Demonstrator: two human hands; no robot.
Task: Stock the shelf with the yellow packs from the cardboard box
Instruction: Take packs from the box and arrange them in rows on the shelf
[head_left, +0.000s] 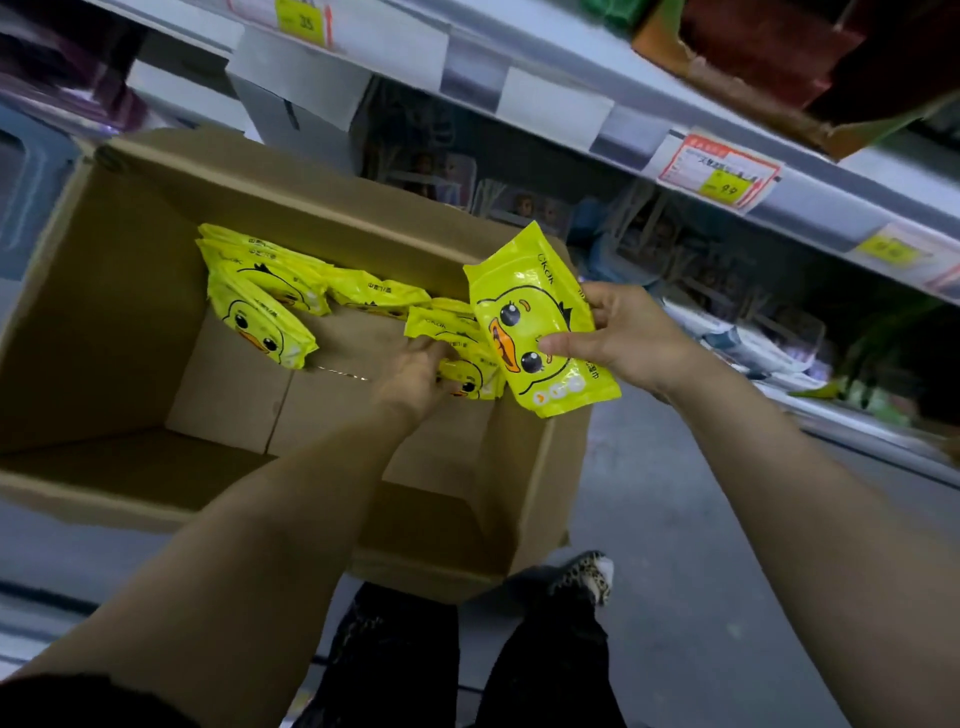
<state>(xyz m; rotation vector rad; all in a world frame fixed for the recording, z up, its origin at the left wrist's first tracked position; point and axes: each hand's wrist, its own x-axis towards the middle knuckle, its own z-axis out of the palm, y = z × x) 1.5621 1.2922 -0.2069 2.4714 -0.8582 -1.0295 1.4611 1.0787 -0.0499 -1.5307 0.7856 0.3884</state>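
Yellow pack (540, 332): right hand (623, 338) is gripping one; left hand (415, 369) is grasping a second pack (470, 376) in cardboard box (130, 312), about five other packs (260, 322) lying left of it.

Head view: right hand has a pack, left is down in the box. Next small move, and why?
Probably close the left hand on the boxed pack under its fingers and lift it out; its grip is unclear. The right hand grips the held pack above the box, so a second one lets both go to the shelf together.
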